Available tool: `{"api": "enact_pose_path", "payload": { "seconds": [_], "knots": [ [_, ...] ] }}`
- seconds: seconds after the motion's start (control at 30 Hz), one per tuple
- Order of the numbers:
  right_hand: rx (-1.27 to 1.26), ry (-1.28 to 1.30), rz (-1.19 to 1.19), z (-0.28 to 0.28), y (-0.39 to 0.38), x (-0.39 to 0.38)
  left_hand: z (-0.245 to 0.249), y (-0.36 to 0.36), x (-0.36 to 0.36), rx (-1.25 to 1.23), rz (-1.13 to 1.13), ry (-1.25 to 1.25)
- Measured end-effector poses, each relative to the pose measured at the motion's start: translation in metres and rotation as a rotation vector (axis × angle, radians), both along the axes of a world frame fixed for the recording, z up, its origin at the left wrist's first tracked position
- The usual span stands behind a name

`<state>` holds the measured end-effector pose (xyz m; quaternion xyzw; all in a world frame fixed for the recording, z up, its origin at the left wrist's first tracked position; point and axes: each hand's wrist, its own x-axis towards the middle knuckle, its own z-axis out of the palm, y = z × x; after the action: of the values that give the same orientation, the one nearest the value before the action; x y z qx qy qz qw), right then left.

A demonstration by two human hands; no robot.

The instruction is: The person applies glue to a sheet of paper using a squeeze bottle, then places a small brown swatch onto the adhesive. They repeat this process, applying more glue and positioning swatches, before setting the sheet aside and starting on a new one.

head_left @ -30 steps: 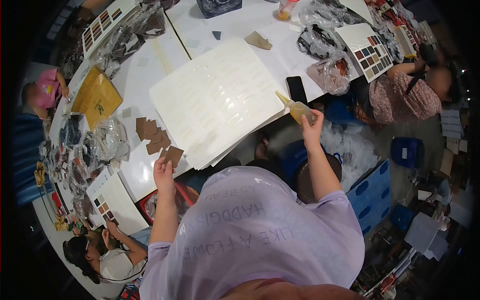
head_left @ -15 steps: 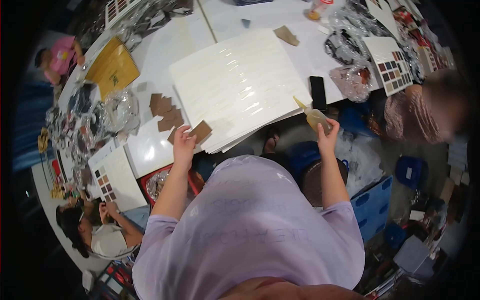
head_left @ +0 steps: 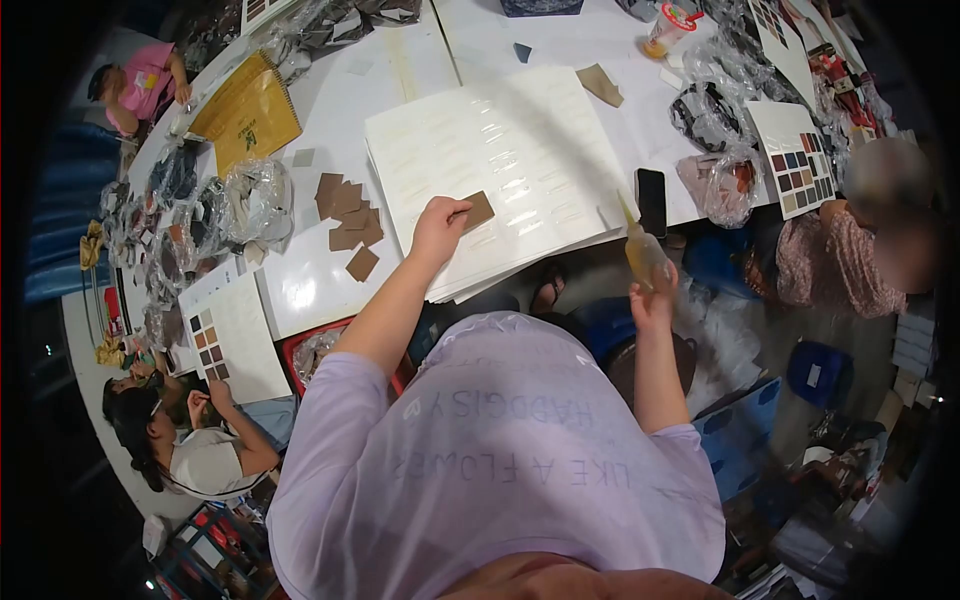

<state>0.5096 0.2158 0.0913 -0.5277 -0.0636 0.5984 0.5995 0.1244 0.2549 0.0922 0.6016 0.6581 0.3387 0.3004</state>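
My left hand (head_left: 436, 232) pinches a small brown swatch (head_left: 481, 209) at its edge, low over the top sheet of a white card stack (head_left: 430, 150). Rows of shiny glue-like streaks run across that sheet. In my right hand (head_left: 653, 302) is a translucent squeeze bottle (head_left: 644, 252) with yellowish contents, its narrow tip pointing up beside the stack's right edge. Several loose brown swatches (head_left: 350, 212) lie in a pile left of the stack, with a single one (head_left: 362, 264) just below them.
A black phone (head_left: 651, 200) lies right of the stack. Plastic-wrapped bundles (head_left: 252, 205) and a yellow envelope (head_left: 245, 115) cover the left side. Swatch cards (head_left: 795, 160) and a drink cup (head_left: 668, 30) stand on the right. Co-workers sit left (head_left: 205, 450) and right (head_left: 835, 260).
My left hand has moved right from the swatch pile onto the white sheet, carrying a brown swatch. The bottle in my right hand now points more upright. The view has shifted slightly.
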Motion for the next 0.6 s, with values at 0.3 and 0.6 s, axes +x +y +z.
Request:
{"api": "enact_pose_path", "payload": {
  "seconds": [0.3,0.6],
  "knots": [
    [-0.012,0.059,-0.022,0.003,-0.001,0.001,0.002,0.008,0.006,0.033,-0.023,0.117],
    [-0.022,0.085,0.037,0.006,-0.001,0.001,0.0,0.011,0.007,-0.016,-0.021,0.184]
  ]
}}
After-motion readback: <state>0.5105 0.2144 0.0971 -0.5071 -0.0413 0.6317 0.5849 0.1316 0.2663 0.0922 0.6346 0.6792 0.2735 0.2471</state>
